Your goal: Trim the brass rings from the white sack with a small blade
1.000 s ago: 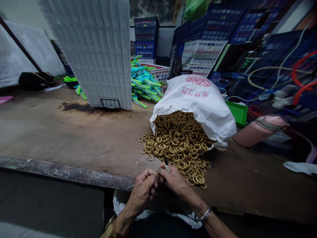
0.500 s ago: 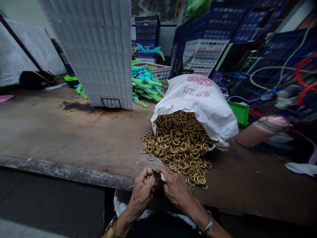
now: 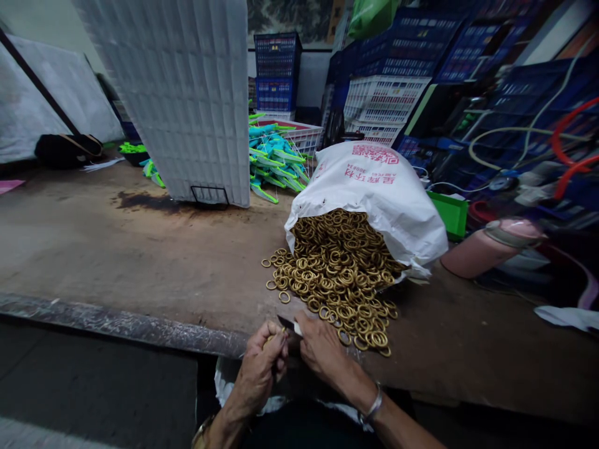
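Observation:
My left hand (image 3: 260, 357) is closed around a brass-coloured ring (image 3: 268, 340), mostly covered by the fingers. In my right hand (image 3: 324, 349) is a small knife (image 3: 285, 322), its dark blade pointing left, just above the left fingertips. Both hands are at the table's front edge. Beyond them, a heap of brass-coloured rings (image 3: 334, 274) spills from the mouth of a white woven sack (image 3: 369, 181) with red print, lying on its side. A few rings lie loose at the heap's left side.
A tall white ribbed panel (image 3: 187, 100) stands on the wooden table (image 3: 116, 262) at the left. Behind it lies a pile of turquoise and green plastic pieces (image 3: 276, 162). A pink bottle (image 3: 486, 249) leans at the right, near hoses. Stacked crates (image 3: 276, 68) line the back.
My left hand has shifted left and slightly down; the knife blade has come away from it. A turquoise and green piece seen above the back pile is no longer there.

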The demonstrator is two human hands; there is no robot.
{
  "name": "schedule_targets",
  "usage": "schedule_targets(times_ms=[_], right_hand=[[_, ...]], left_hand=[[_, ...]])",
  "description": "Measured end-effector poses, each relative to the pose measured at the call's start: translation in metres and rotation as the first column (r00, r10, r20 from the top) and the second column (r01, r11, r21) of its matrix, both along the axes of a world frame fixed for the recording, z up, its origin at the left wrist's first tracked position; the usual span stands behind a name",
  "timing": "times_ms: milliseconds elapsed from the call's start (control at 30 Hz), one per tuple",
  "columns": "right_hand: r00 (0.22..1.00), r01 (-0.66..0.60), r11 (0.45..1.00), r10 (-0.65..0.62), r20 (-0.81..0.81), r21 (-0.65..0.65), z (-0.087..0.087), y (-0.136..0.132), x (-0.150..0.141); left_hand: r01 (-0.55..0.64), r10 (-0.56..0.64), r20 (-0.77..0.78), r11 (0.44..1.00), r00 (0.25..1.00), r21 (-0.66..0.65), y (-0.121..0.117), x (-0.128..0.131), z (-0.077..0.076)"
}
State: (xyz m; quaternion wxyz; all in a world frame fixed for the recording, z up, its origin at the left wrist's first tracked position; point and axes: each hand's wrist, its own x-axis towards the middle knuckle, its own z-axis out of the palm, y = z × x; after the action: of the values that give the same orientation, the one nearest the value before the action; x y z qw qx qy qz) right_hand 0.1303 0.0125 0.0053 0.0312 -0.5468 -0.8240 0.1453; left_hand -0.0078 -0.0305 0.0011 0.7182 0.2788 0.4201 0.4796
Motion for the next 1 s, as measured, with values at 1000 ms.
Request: schedule_targets(times_ms=[1000], right_hand=[[0.98,0.089,0.993,-0.073,-0.185,0.079,-0.015,0.029,-0.01]], left_hand=[[-0.127,0.179,0.25,0.97,0.952,-0.208,0.013,-0.017,0.0]])
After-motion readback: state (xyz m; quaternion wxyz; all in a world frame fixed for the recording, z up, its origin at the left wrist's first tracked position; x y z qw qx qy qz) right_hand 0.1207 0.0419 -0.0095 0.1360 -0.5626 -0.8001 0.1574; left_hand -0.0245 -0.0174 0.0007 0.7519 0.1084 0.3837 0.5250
